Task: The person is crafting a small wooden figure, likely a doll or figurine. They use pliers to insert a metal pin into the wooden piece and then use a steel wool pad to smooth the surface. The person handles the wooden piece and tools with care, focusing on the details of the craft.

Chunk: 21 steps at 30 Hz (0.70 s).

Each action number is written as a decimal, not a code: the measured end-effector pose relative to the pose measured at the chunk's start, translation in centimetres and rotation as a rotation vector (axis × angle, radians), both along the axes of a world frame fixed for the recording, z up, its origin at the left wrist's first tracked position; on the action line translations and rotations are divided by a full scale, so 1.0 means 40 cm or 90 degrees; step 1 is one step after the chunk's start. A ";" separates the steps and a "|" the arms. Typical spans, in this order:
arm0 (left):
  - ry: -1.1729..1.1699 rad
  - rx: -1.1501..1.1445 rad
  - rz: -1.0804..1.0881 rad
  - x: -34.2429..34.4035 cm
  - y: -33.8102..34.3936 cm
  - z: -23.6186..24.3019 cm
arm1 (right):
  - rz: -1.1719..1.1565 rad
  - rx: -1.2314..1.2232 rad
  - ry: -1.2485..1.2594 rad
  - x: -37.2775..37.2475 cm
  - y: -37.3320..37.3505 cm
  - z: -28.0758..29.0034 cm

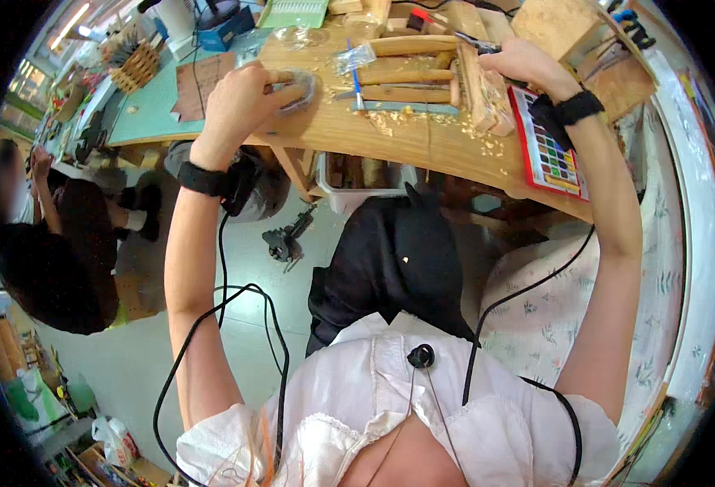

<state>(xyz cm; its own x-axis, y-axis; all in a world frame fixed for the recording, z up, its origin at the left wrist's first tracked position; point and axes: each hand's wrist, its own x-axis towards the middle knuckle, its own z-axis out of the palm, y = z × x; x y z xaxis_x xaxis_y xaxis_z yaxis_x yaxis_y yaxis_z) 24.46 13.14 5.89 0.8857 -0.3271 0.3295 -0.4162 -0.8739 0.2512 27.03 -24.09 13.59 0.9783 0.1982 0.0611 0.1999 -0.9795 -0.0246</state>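
At the bench's left-centre, my left hand (244, 93) has its fingers curled over a small clear plastic item (297, 91), its contents unclear. My right hand (524, 61) is closed around a dark-handled metal tool (475, 47) at the back right, just above a pale carved wood block (487, 105) with shavings. Between my hands lie wooden-handled tools (410, 77), a blue brush (356, 85) and a flat blue-grey strip (406, 107). A red-edged paint palette (548, 146) lies below my right wrist, partly behind its black band.
The wooden bench (422, 146) holds a green mat (142, 114), a basket (130, 69) and a large wood block (556, 28). Below are a plastic bin (337, 183), a black metal object (284, 239) and loose cables. A person (57, 252) sits at far left.
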 end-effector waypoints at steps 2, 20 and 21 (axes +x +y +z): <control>0.064 0.023 0.041 -0.001 -0.005 0.007 | -0.002 0.002 0.030 -0.010 -0.013 -0.004; 0.088 -0.174 0.040 0.046 0.018 -0.015 | 0.092 -0.032 -0.345 0.011 -0.010 -0.137; 0.107 -0.173 0.039 0.055 0.014 -0.015 | 0.154 0.002 -0.408 -0.005 0.010 -0.124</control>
<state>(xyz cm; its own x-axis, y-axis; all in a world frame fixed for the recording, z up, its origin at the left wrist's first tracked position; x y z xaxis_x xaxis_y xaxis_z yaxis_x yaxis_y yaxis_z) 26.65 13.70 5.30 0.9504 -0.1914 0.2451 -0.2977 -0.7880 0.5390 26.82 -23.68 8.61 0.6770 0.4061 0.6138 0.3896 -0.9053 0.1693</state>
